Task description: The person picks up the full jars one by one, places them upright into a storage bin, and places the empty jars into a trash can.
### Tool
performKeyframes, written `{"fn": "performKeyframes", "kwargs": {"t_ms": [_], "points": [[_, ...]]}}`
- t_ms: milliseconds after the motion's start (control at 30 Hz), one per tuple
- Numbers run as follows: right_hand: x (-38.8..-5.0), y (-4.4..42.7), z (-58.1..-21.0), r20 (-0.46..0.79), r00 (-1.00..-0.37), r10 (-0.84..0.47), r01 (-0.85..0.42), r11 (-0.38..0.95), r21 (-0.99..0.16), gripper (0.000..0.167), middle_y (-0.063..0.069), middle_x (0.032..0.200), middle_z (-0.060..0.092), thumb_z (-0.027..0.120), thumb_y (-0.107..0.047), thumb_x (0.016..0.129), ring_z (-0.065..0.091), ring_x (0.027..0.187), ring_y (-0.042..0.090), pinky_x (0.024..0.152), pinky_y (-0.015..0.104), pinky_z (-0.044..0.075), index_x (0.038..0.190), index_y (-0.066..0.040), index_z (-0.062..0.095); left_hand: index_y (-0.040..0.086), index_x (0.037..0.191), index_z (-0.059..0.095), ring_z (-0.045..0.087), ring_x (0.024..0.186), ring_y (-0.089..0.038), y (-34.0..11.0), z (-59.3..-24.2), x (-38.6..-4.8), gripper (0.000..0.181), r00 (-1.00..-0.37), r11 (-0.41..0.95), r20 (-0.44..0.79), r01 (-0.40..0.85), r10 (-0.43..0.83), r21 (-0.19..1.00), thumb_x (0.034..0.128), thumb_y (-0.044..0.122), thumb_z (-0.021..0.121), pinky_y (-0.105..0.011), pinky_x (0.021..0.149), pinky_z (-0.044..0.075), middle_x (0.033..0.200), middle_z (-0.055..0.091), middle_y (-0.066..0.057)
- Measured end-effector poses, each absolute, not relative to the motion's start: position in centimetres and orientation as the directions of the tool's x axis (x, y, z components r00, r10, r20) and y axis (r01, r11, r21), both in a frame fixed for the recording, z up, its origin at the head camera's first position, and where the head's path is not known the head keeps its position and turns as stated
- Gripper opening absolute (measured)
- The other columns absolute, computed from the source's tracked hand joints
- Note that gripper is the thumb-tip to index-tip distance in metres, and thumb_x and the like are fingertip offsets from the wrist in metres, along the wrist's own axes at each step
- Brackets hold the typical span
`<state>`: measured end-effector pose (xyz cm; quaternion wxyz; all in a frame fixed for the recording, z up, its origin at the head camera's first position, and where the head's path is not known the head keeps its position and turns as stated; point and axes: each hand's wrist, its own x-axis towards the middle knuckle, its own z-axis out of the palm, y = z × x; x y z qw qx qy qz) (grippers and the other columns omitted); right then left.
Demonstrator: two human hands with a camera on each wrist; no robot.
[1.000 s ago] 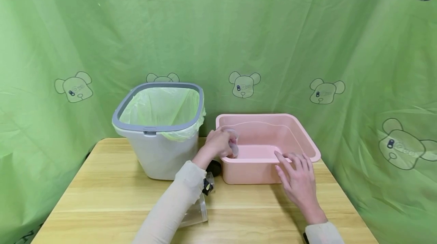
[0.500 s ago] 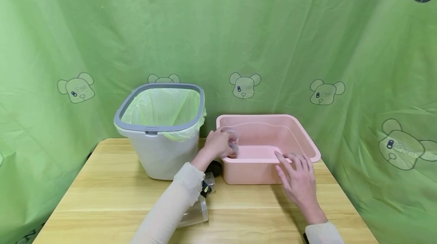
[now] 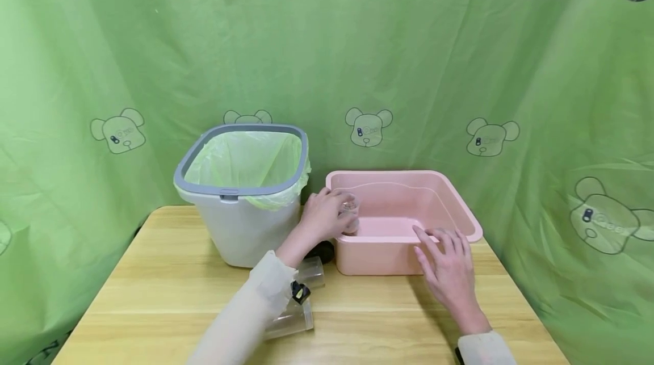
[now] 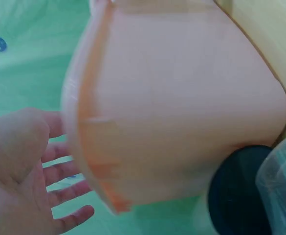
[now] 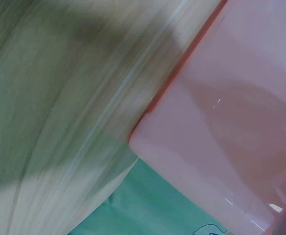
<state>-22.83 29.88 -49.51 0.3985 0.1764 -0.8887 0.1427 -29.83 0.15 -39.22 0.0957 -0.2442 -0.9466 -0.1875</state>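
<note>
My left hand (image 3: pixel 327 214) is at the left rim of the pink basin (image 3: pixel 390 257), its fingers reaching over the edge. Next to those fingers, just inside the basin, is a clear plastic cup (image 3: pixel 351 223), partly hidden by them. The left wrist view shows the fingers (image 4: pixel 67 193) spread and loosely extended beyond the rim, with no cup visible there. My right hand (image 3: pixel 449 268) rests its relaxed fingers on the basin's front rim, near the right corner. In the right wrist view only the basin's side (image 5: pixel 221 122) shows clearly.
A pale bin (image 3: pixel 250 229) with a grey rim and green liner stands left of the basin. Beneath my left forearm lie a clear cup (image 3: pixel 313 272) and another clear container (image 3: pixel 291 322). Close by is a black round thing (image 3: pixel 323 252). A green curtain (image 3: pixel 409 58) hangs behind.
My left fingers have loosened around the clear cup, leaving more of it in sight. The left forearm has shifted slightly left, uncovering more of the cup on the table. My right hand stays put.
</note>
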Motion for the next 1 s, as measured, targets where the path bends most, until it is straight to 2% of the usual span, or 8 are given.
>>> {"fn": "performKeyframes", "kwargs": {"t_ms": [100,300,533,700,867,1000], "points": [[-22.8,29.9,-49.4,0.749,-0.631,-0.200,-0.424,0.898,-0.117,0.054,0.016,0.127,0.061,0.035,-0.052,0.109,0.050,0.124,0.040,0.118,0.065,0.024,0.144,-0.021,0.062,0.024,0.141,0.063,0.056,0.132,-0.022,0.1,-38.2,-28.3,0.047,-0.830,0.806,0.313,0.541,0.462,0.243,0.0986,0.046,0.067,-0.043,0.099,0.048,0.146,0.062,0.003],[-22.8,29.9,-49.4,0.761,-0.617,-0.200,-0.427,0.898,-0.110,0.054,0.018,0.125,0.062,0.036,-0.052,0.109,0.051,0.123,0.041,0.118,0.065,0.025,0.142,-0.020,0.063,0.024,0.139,0.065,0.055,0.134,-0.015,-0.5,-36.4,-25.3,0.046,-0.715,0.752,0.439,0.648,0.544,0.123,0.0976,0.045,0.068,-0.039,0.093,0.054,0.139,0.065,0.006],[-22.7,29.7,-49.2,0.771,-0.602,-0.206,-0.434,0.895,-0.101,0.054,0.018,0.124,0.062,0.035,-0.052,0.109,0.051,0.122,0.041,0.118,0.064,0.025,0.141,-0.019,0.064,0.023,0.134,0.068,0.062,0.120,-0.018,-3.5,-34.6,-23.1,0.043,-0.601,0.675,0.581,0.729,0.548,0.117,0.0953,0.041,0.073,-0.039,0.097,0.052,0.134,0.069,0.004],[-22.3,29.1,-48.8,0.777,-0.598,-0.198,-0.444,0.889,-0.115,0.057,0.018,0.129,0.063,0.033,-0.052,0.110,0.051,0.125,0.042,0.123,0.062,0.020,0.143,-0.017,0.062,0.018,0.135,0.067,0.063,0.120,-0.020,-6.8,-32.8,-22.3,0.044,-0.586,0.655,0.638,0.737,0.499,0.165,0.0955,0.035,0.074,-0.043,0.108,0.048,0.129,0.071,0.001],[-21.5,27.1,-47.9,0.790,-0.570,-0.225,-0.521,0.843,-0.136,0.058,0.020,0.133,0.061,0.035,-0.052,0.109,0.051,0.128,0.041,0.130,0.045,0.014,0.146,-0.014,0.059,0.012,0.130,0.070,0.064,0.118,-0.027,-10.5,-31.4,-22.3,0.040,-0.573,0.656,0.711,0.725,0.407,0.210,0.0932,0.025,0.076,-0.047,0.107,0.047,0.126,0.072,-0.005],[-21.1,24.5,-47.2,0.817,-0.506,-0.278,-0.618,0.777,-0.118,0.056,0.018,0.134,0.061,0.040,-0.049,0.109,0.051,0.132,0.038,0.129,0.033,0.016,0.144,-0.011,0.060,0.009,0.130,0.070,0.063,0.117,-0.032,-13.8,-30.7,-22.7,0.041,-0.569,0.665,0.760,0.703,0.314,0.251,0.0914,0.020,0.078,-0.051,0.108,0.045,0.126,0.072,-0.009]]}}
